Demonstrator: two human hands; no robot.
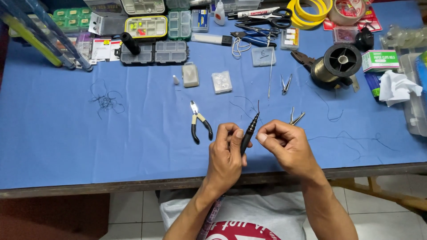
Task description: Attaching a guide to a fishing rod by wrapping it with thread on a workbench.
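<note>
Left hand: the left hand [226,155] hovered over the near edge of the counter [66,146], wrist bent upward, fingers [222,131] curled and pinching a slim black pen-like tool [249,132] between thumb and forefinger.
Tool: it stood tilted, its tip pointing up and away from the person, a thin dark thread [258,106] rising from the tip.
Right hand: the right hand [284,144] sat just beside the left, knuckles up, its fingers pressed together close to the tool's shaft; I could not tell whether they pinched the thread.
Nearest things: small black-and-yellow pliers [198,124] lay left of the hands, and metal tweezers [296,117] lay just beyond the right hand.
Farther back: a second pair of tweezers [286,84], a long thin needle [270,73], a small clear packet [221,82] and a spool of line [334,64] lay on the blue cover.
Back row: compartment boxes [155,52], scissors [267,20] and yellow tape rolls [309,11] crowded the far edge.
Loose line: a tangle of dark thread [106,101] lay well to the left.
In the way: nothing lay between the two hands and the tool.
</note>
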